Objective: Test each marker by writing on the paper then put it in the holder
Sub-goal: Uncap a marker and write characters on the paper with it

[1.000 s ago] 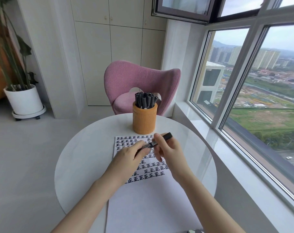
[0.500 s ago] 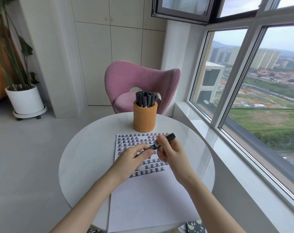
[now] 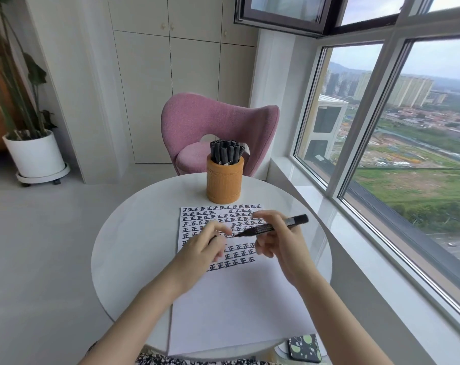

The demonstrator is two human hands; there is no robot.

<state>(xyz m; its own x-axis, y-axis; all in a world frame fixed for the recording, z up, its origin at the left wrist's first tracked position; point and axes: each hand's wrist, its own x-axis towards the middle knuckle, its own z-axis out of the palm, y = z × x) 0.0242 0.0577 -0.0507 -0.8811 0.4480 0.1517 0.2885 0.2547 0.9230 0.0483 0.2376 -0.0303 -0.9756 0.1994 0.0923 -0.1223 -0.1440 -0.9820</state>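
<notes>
My right hand (image 3: 281, 243) holds a black marker (image 3: 273, 226) level above the paper (image 3: 236, 312), its bare tip pointing left. Just left of that tip, my left hand (image 3: 205, 246) is blurred, with fingers curled round a small dark piece, apparently the marker's cap. The white sheet has several rows of black written characters on its upper half and lies on the round white table (image 3: 134, 233). Behind the sheet stands the orange holder (image 3: 225, 183), with several black markers (image 3: 226, 151) upright in it.
A pink chair (image 3: 218, 122) stands behind the table. A dark phone (image 3: 303, 347) with green spots lies at the table's near right edge. A white plant pot (image 3: 36, 154) sits on the floor at left. Windows and a white sill run along the right.
Both hands were together on the marker. My left hand has since pulled away to the left, and the marker's tip now shows bare. The view has shifted slightly.
</notes>
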